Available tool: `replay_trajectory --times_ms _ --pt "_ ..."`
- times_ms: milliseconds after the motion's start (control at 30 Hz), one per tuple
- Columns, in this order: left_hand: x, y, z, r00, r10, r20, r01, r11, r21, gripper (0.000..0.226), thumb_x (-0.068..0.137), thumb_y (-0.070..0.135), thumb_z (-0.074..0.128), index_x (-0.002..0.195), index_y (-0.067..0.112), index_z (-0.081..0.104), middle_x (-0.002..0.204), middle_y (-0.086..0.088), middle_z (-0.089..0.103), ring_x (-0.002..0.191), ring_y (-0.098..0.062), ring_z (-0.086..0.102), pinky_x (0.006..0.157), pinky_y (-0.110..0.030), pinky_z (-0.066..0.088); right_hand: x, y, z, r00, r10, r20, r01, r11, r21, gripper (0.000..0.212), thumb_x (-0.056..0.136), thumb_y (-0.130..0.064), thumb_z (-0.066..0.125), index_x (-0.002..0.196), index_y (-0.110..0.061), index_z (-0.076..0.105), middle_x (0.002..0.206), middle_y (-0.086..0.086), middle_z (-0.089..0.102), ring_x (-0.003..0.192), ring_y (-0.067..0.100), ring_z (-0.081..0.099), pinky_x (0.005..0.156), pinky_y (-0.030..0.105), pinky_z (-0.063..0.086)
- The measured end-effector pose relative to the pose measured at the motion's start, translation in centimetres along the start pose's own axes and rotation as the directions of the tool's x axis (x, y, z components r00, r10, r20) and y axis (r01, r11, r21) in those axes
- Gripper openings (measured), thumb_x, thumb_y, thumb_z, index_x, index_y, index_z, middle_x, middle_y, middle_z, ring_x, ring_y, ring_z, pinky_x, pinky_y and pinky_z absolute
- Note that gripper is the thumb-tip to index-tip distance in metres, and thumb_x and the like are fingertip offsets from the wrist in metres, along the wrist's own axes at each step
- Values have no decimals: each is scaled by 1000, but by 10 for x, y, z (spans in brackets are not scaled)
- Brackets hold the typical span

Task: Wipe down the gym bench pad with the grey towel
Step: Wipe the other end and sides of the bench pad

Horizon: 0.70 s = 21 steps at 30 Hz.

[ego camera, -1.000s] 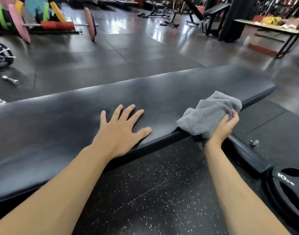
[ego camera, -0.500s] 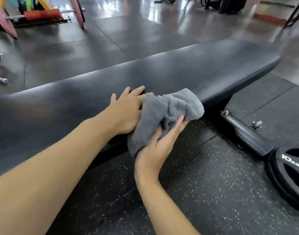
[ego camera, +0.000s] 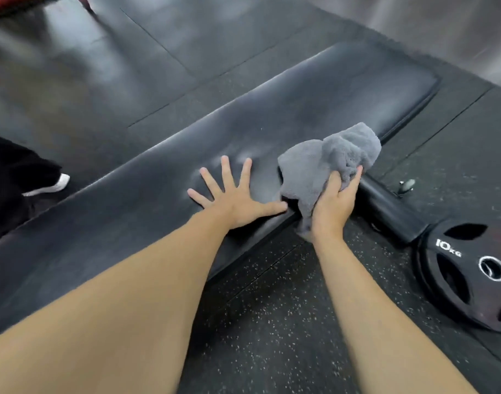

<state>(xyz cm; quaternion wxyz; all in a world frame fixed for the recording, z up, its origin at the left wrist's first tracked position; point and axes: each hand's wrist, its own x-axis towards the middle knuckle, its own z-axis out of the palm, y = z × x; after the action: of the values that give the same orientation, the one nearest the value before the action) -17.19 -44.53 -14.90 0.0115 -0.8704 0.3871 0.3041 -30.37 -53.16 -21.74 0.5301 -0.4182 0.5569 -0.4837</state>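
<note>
Beneath and beyond both sets of fingers: speckled rubber floor, one expanse, dark, with smooth mats on the far side.

Bench pad: black, long, its axis running from lower left to upper right; faint pale smears showed just past the left fingertips. The unwiped-looking far end lay up and to the right of the right fingers.

Weight plate: black, marked 10 kg, flat on the floor, well to the right of the right wrist.

Left hand: flat on the pad, fingers spread wide, holding nothing, apparently bracing.

Right hand: at the pad's near edge, fingers closed on the cloth; the nearer hand to the remaining stretch.

Grey towel: bunched, rising above the right fingers, its lower part touching the pad's near edge, just right of the left thumb.

Judgement: next stroke likely runs along the long axis, away from the left hand.
</note>
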Motion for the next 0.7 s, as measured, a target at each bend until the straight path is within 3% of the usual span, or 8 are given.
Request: replay_trajectory --times_ms 133,233,267,400,533,700 --pt "2 2 -5 998 -3 64 2 1000 17 134 57 91 58 145 46 -32 150 2 -51 135 -45 -45 104 -77 -17 25 -13 -9 998 62 28 -62 998 -15 62 106 -32 43 161 -21 17 150 -13 39 130 0 42 97 5 38" --pt "2 3 -4 997 -16 71 15 1000 7 135 56 90 59 145 46 -32 150 2 -51 134 -45 -45 103 -75 -18 13 -23 -7 992 121 35 -120 992 -26 62 106 -30 43 161 -23 14 148 -15 40 119 -9 47 90 0 37" --pt "3 3 -4 997 -19 70 18 1000 5 135 56 90 59 146 46 -31 150 2 -51 134 -45 -45 103 -75 -18 6 -27 -5 988 150 42 -150 989 -7 64 106 -29 45 161 -26 13 148 -16 40 116 -11 49 90 1 38" --pt "3 7 -7 996 -38 85 37 999 10 132 60 86 61 146 47 -30 151 2 -49 135 -45 -44 103 -75 -18 -31 -32 -1 966 225 126 -227 974 -1 80 99 -24 60 160 -35 9 159 -11 34 137 2 45 112 26 39" --pt "5 7 -3 997 -42 65 41 999 19 115 77 70 58 146 46 -31 151 1 -49 135 -47 -44 103 -78 -17 -66 -30 1 926 317 204 -317 948 -37 77 98 -28 62 156 -41 13 155 -12 41 135 2 48 114 34 42" --pt "4 5 -4 997 -40 70 40 999 6 115 78 66 58 145 46 -32 149 2 -51 134 -46 -46 101 -76 -19 -65 -42 2 890 416 189 -404 909 -98 72 100 -27 60 155 -41 16 147 -14 47 128 0 52 111 33 44"
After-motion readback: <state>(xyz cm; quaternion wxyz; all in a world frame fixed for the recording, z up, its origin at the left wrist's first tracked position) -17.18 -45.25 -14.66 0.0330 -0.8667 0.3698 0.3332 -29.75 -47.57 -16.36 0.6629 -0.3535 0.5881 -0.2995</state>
